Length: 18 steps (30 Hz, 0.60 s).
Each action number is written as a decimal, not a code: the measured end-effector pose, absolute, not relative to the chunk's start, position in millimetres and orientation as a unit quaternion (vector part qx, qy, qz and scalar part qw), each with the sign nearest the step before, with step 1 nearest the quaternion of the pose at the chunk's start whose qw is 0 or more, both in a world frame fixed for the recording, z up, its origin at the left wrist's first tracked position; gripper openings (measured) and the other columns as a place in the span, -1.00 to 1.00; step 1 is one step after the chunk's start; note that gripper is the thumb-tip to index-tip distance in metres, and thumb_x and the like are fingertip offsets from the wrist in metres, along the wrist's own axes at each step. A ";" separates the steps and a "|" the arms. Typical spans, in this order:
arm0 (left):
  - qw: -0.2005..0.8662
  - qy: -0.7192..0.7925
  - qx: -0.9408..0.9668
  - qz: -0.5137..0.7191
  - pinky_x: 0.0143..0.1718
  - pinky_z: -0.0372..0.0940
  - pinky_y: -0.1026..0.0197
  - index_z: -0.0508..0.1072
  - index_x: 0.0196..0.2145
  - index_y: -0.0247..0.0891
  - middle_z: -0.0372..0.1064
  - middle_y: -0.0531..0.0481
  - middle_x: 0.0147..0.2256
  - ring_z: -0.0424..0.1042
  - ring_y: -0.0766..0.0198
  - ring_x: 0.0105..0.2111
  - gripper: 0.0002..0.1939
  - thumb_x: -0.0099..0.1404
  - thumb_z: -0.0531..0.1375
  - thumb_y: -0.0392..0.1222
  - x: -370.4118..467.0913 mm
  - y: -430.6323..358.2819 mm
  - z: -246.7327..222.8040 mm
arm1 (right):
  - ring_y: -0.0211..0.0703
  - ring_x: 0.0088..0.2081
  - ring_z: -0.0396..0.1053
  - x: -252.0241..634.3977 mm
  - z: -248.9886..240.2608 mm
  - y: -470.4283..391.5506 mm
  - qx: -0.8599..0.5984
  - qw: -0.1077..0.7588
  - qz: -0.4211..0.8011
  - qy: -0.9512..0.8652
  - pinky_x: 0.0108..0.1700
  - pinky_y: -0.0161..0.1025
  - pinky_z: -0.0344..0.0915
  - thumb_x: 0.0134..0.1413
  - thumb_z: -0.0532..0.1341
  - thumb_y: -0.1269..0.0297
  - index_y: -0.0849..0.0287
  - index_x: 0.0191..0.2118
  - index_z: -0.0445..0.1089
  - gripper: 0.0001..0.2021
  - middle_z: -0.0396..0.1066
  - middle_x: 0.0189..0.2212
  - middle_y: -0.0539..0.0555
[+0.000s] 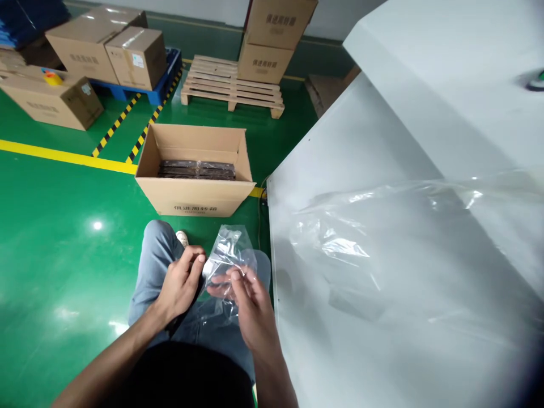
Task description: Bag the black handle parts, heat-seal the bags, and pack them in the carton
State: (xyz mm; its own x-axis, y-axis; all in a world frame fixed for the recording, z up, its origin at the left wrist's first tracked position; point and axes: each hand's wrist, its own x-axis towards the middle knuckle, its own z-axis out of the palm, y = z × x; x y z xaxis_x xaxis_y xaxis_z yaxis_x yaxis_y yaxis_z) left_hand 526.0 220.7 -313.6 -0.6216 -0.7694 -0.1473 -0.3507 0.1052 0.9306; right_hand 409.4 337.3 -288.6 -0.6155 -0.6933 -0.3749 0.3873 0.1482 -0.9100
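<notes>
A clear plastic bag (230,241) is held up over my lap. My right hand (250,300) grips it, the thumb in front and the fingers showing through the film behind. At the bag's left edge, my left hand (181,283) is closed with its thumb and curled fingers together at the film. A dark strip shows below the left palm; I cannot make out what it is. Beyond my knees an open cardboard box (193,195) stands on the floor. Inside it lie several dark, flat pieces (198,169) wrapped in clear film.
To my right is a large white surface (306,340) with a big sheet of clear plastic film (340,246) on it. Further back are a wooden pallet (232,93) with stacked cartons (266,62), a blue pallet (155,93) with cartons, and a carton (53,102) bearing tape rolls (52,78).
</notes>
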 end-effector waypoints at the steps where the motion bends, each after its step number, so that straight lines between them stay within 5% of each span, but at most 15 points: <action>1: 0.189 -0.715 0.385 -0.552 -0.27 0.19 0.24 0.40 -0.14 -0.14 0.43 0.08 -0.35 0.35 0.25 -0.40 -0.73 0.51 0.03 0.05 526.2 220.7 -314.1 | 0.01 -0.37 0.62 409.8 -287.4 337.6 -0.122 0.422 -0.640 0.630 -0.24 -0.04 0.60 0.14 0.36 -0.23 0.07 -0.19 0.47 -0.57 0.63 -0.31 0.09; 12: 0.160 -0.696 0.379 -0.589 -0.32 0.15 0.25 0.37 -0.29 -0.15 0.27 0.15 -0.49 0.24 0.27 -0.46 -0.62 0.51 -0.01 0.16 523.6 222.6 -323.9 | -0.03 -0.32 0.63 409.9 -285.5 344.0 -0.210 0.420 -0.584 0.663 -0.22 -0.12 0.59 0.23 0.27 -0.23 0.09 -0.10 0.47 -0.55 0.64 -0.22 0.15; 18: 0.173 -0.735 0.408 -0.513 -0.38 0.06 0.24 0.30 -0.32 -0.12 0.24 0.14 -0.48 0.21 0.28 -0.51 -0.73 0.51 0.00 0.00 519.9 227.7 -326.1 | 0.00 -0.32 0.62 418.6 -288.1 344.8 -0.234 0.369 -0.565 0.700 -0.43 -0.21 0.55 0.30 0.21 -0.19 0.09 -0.10 0.50 -0.58 0.63 -0.22 0.18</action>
State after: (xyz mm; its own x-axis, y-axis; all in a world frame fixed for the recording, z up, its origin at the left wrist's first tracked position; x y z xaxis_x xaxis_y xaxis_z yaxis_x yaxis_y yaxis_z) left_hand 519.9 227.7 -326.1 -0.6064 -0.7780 -0.1640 -0.4222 0.1403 0.8956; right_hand 418.6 344.8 -288.1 -0.6188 -0.7437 -0.2530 0.0896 0.2531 -0.9633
